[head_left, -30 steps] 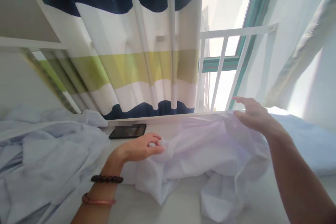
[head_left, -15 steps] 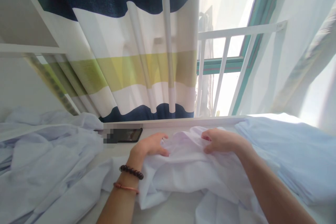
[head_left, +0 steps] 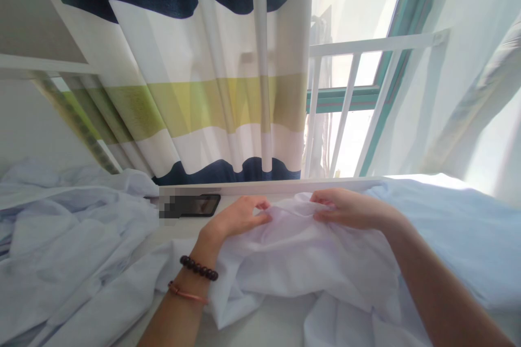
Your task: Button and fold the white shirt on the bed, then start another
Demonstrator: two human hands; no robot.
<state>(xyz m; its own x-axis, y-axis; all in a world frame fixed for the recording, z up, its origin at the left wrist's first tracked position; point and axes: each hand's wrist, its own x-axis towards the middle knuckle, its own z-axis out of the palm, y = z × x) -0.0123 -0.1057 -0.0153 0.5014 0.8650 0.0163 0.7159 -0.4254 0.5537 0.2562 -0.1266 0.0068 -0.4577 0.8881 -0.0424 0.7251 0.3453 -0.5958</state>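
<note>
A crumpled white garment [head_left: 285, 265] of thin cloth lies spread over the pale surface in front of me, its exact kind hard to make out. My left hand [head_left: 240, 217], with a dark bead bracelet and a reddish cord at the wrist, pinches the garment's far edge between thumb and fingers. Opposite it, my right hand [head_left: 342, 209] grips the same bunched edge, thumb below and fingers above. A short stretch of gathered cloth runs between the two hands. Folds hang toward me and cover part of the surface.
White clothes [head_left: 81, 249] are heaped on the left. A dark phone [head_left: 201, 205] lies by the back ledge, partly pixelated. Folded light-blue cloth [head_left: 451, 227] sits at right. Behind are a striped curtain [head_left: 228, 103] and a white railing [head_left: 378, 43] before the window.
My left hand has moved up and right, its thumb and fingers drawing closer onto the cloth. The right hand has shifted slightly up, and the gathered edge between them is narrower.
</note>
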